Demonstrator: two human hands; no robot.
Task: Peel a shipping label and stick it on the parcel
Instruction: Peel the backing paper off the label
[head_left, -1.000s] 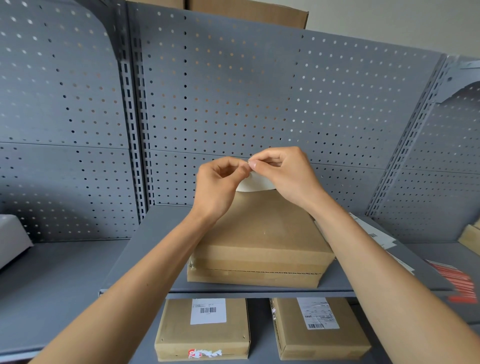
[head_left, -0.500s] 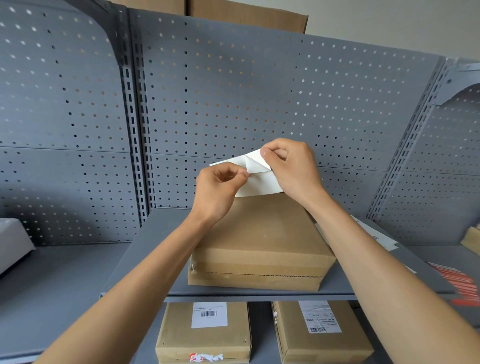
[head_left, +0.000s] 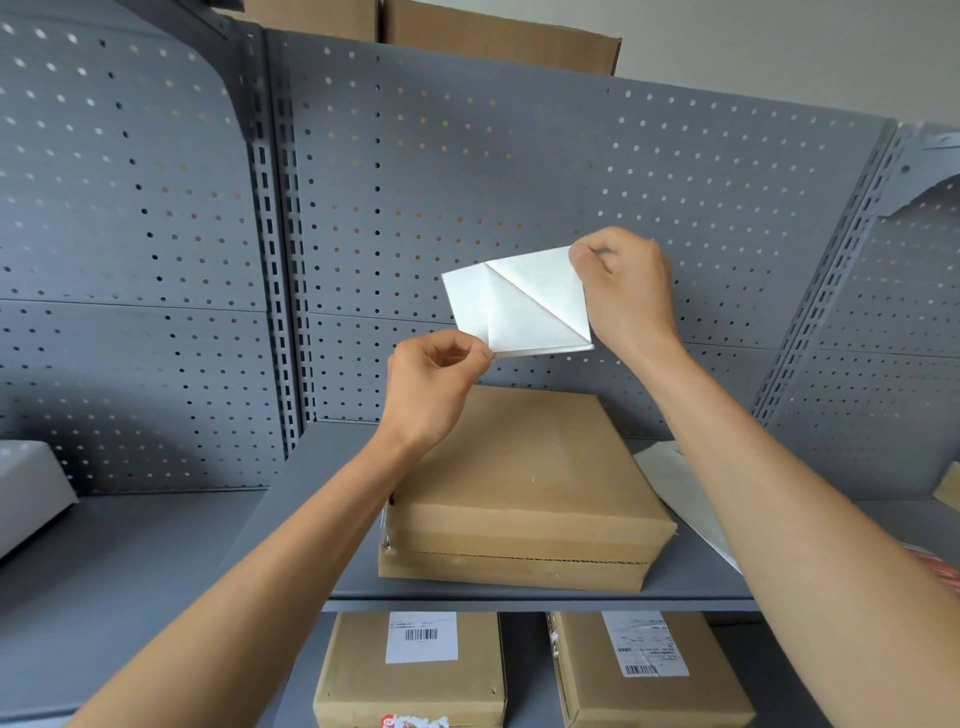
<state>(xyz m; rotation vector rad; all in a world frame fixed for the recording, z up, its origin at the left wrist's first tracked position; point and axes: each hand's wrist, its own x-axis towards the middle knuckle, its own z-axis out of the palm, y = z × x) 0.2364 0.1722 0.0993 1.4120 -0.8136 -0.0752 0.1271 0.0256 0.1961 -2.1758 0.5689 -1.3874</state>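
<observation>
A white shipping label (head_left: 519, 306) hangs in the air above the brown cardboard parcel (head_left: 524, 483), which rests on the grey shelf (head_left: 332, 467). My left hand (head_left: 431, 384) pinches the label's lower left corner. My right hand (head_left: 623, 291) pinches the upper right corner, with one layer folded back diagonally from the other. The parcel's top face is bare brown cardboard.
A grey pegboard wall (head_left: 467, 182) stands behind. On the shelf below lie two labelled parcels, one on the left (head_left: 410, 670) and another on the right (head_left: 649, 670). A white sheet (head_left: 680, 488) lies right of the parcel. A pale box (head_left: 26, 488) sits far left.
Both hands have lifted the label up off the parcel's far edge. My right hand moved up and right, pulling the layers apart along a diagonal fold.
</observation>
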